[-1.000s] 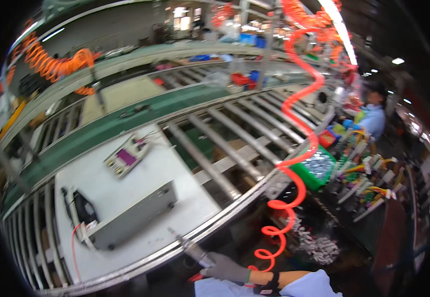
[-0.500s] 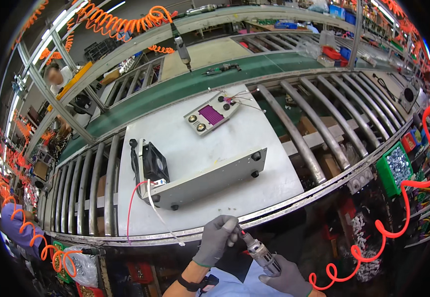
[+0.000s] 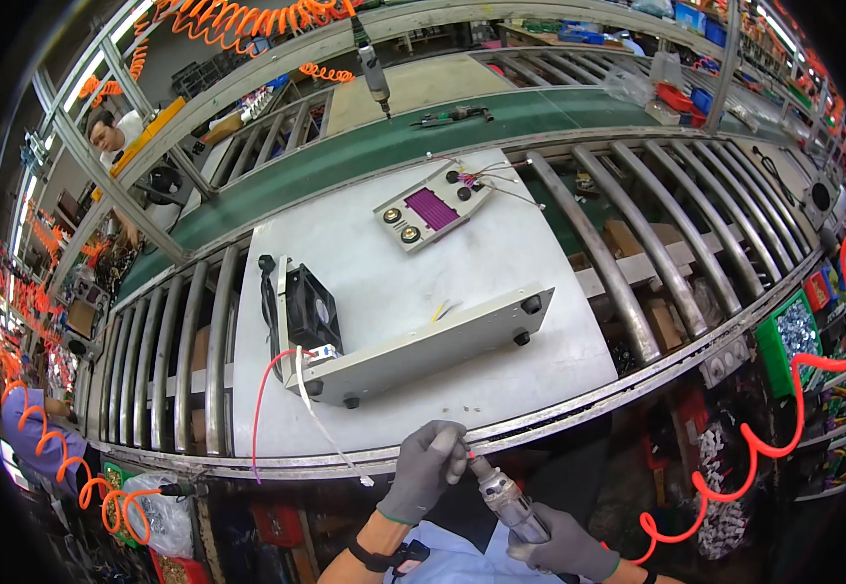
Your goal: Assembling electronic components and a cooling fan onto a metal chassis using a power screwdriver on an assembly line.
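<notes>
My right hand [image 3: 567,545], in a grey glove, is wrapped round a silver air screwdriver [image 3: 513,506] tilted up toward the left. At the driver's tip my left hand [image 3: 425,475], also gloved, has its fingers pinched together; whatever they hold is too small to make out. Just beyond, a grey metal chassis [image 3: 413,352] stands on its side, with round black feet and a black fan [image 3: 312,310] at its left end. A red wire [image 3: 265,389] and a white wire [image 3: 314,414] trail from it over the front edge.
Under the chassis lies a white board [image 3: 374,263] on the roller conveyor [image 3: 627,248]. A small grey panel with a purple insert [image 3: 431,209] lies farther back. Another driver [image 3: 372,73] hangs over the green belt [image 3: 316,180]. A green screw bin [image 3: 791,336] and orange air hose [image 3: 754,443] are at right.
The scene has shifted slightly right in view as my head moved. Both hands keep nearly the same pose at the driver's tip and body. The chassis and panel stay on the board.
</notes>
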{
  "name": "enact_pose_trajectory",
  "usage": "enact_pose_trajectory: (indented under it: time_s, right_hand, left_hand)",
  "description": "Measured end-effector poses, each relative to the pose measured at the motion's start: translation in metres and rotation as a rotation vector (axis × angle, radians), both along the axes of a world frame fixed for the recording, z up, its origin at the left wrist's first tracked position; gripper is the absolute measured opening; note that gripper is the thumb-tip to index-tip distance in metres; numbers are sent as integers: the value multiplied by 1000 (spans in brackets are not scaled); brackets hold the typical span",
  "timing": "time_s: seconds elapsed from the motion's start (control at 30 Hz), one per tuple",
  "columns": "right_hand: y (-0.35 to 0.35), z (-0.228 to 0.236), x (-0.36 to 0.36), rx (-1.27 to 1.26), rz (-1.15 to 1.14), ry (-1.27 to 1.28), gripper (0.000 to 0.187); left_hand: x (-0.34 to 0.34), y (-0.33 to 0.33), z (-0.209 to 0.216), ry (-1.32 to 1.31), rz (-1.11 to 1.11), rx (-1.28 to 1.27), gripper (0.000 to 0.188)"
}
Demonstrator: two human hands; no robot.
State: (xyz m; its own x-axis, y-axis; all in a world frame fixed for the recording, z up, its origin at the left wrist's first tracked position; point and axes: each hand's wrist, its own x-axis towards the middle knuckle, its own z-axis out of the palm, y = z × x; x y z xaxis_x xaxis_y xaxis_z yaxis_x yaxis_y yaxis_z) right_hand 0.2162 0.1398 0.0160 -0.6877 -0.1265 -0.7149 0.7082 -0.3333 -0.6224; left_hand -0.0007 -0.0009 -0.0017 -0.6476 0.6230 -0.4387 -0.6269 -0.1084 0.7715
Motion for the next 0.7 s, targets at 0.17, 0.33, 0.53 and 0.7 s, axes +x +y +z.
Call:
enact_pose_trajectory:
  time_s: [0.17,0.33,0.53,0.7]
  right_hand:
    - [-17,-2,-7,775,-151,631,51]
    - [-9,8,-4,141,90,172,39]
    - [-44,1,-27,454,71,354,38]
    - [-37,18,-40,557,-43,201,40]
  left_hand:
    - [-13,-7,-1,64,-122,-133,28]
    - [-15,-34,1,111,-248,-134,35]
    - [8,-91,4,166,-261,-285,45]
    - [15,-263,26,285,-275,-719,40]
